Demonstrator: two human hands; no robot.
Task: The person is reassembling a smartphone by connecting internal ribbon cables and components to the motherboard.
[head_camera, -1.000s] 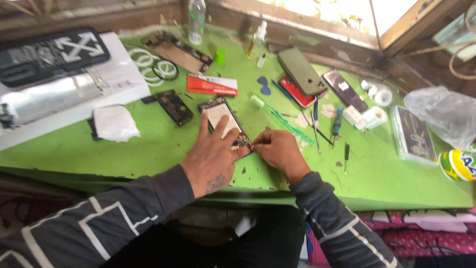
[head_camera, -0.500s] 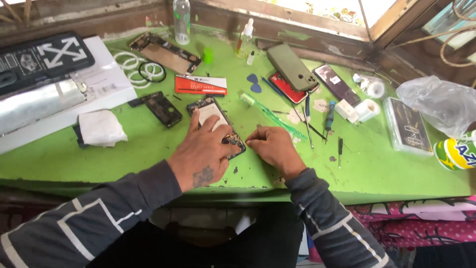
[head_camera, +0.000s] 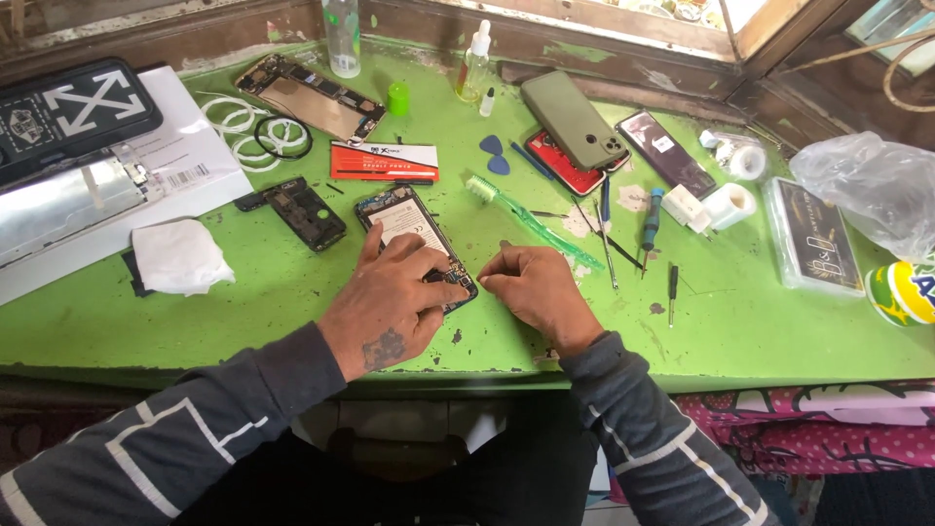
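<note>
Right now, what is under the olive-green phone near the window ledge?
A red phone lies under the olive-green phone, its lower left part showing on the green table. The rest of it is covered.

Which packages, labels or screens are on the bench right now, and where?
Red and white flat packet: behind the opened phone under the left hand.
White sheet with barcode label: far left.
Clear flat box, dark insert: far right.
Dark phone, screen off: right of centre, rear.
</note>
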